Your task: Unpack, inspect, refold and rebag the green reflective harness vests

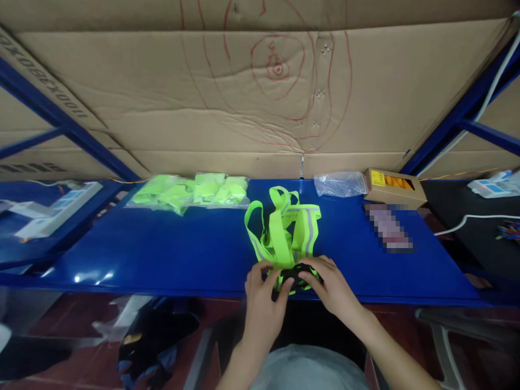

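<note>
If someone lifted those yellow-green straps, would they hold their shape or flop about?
The yellow-green straps would probably flop, since they bend into loose loops. They look light for their spread, being thin, flat bands. Rolling seems unlikely, as they lie in a tangle.

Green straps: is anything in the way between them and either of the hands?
Nothing visible is. The left hand and right hand both grip the black piece at the near end of the straps.

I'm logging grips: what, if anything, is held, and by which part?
Left hand and right hand hold the straps by their black part, near end.
</note>
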`<state>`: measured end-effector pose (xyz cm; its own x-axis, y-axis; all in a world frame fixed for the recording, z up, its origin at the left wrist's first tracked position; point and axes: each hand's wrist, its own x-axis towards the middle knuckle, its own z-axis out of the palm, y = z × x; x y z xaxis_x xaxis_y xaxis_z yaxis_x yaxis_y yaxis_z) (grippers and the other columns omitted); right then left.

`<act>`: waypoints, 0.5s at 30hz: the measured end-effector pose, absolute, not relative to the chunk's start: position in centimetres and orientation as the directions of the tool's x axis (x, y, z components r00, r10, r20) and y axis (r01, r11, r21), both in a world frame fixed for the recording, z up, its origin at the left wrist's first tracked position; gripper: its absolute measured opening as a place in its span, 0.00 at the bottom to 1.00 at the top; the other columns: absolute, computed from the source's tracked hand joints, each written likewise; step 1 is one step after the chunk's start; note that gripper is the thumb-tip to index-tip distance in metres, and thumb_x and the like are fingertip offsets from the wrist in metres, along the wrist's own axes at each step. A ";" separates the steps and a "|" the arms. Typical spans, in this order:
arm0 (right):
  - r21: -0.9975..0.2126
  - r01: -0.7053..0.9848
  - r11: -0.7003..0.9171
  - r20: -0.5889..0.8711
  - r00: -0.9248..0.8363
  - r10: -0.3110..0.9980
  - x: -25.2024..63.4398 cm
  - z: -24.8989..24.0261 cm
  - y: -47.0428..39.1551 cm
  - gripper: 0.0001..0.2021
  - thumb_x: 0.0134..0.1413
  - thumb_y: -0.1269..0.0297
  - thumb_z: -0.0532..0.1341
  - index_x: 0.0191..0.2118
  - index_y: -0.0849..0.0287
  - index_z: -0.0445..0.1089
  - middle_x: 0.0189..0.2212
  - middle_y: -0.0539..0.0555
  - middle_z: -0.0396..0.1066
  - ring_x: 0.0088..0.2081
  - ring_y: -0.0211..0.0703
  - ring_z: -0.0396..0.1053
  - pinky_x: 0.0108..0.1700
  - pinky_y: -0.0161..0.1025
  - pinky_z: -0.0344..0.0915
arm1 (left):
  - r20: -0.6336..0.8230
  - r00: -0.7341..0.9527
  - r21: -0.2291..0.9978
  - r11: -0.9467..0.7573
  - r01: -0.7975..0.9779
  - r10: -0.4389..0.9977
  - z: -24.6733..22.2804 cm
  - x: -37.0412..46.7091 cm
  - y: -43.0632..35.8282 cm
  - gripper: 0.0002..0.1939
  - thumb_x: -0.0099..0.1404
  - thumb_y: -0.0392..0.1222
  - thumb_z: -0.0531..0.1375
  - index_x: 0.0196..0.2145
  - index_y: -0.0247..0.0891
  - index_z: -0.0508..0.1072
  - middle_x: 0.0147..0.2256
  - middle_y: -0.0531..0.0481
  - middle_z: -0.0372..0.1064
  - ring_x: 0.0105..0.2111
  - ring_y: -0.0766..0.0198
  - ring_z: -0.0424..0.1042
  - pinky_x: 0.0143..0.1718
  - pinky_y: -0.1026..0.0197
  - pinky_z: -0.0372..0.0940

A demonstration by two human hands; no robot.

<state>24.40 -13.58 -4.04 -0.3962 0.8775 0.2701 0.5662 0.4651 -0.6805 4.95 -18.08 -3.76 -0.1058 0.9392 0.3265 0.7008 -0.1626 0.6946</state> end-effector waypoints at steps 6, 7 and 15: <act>-0.685 0.577 0.446 0.301 -0.333 0.893 23.5 -4.0 -13.3 0.11 0.71 0.59 0.58 0.54 0.54 0.70 0.49 0.59 0.71 0.50 0.50 0.73 0.51 0.46 0.72 | 0.288 -0.158 0.722 -0.105 0.684 0.944 -4.7 4.9 -17.9 0.18 0.71 0.49 0.63 0.55 0.41 0.72 0.44 0.44 0.77 0.42 0.53 0.79 0.41 0.55 0.75; -0.674 0.588 0.447 0.313 -0.320 0.894 23.3 -4.0 -13.3 0.10 0.71 0.60 0.58 0.52 0.55 0.70 0.48 0.59 0.71 0.49 0.49 0.73 0.50 0.45 0.73 | 0.310 -0.152 0.706 -0.120 0.698 0.938 -4.7 4.9 -17.9 0.17 0.71 0.49 0.63 0.54 0.41 0.72 0.43 0.44 0.77 0.41 0.54 0.80 0.40 0.56 0.75; -0.388 0.682 0.620 0.363 -0.506 0.783 24.7 -3.9 -15.3 0.15 0.73 0.61 0.55 0.58 0.57 0.70 0.54 0.62 0.74 0.53 0.54 0.74 0.52 0.52 0.73 | 0.415 0.190 0.434 -0.377 0.818 0.890 -4.6 2.9 -19.8 0.22 0.73 0.47 0.60 0.62 0.42 0.68 0.64 0.36 0.63 0.61 0.47 0.71 0.57 0.45 0.72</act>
<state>24.75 -15.30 -3.86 -0.5057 0.7826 0.3631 0.6817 0.6204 -0.3877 2.91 -19.82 -4.57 0.1904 0.8898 0.4147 0.8184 -0.3772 0.4335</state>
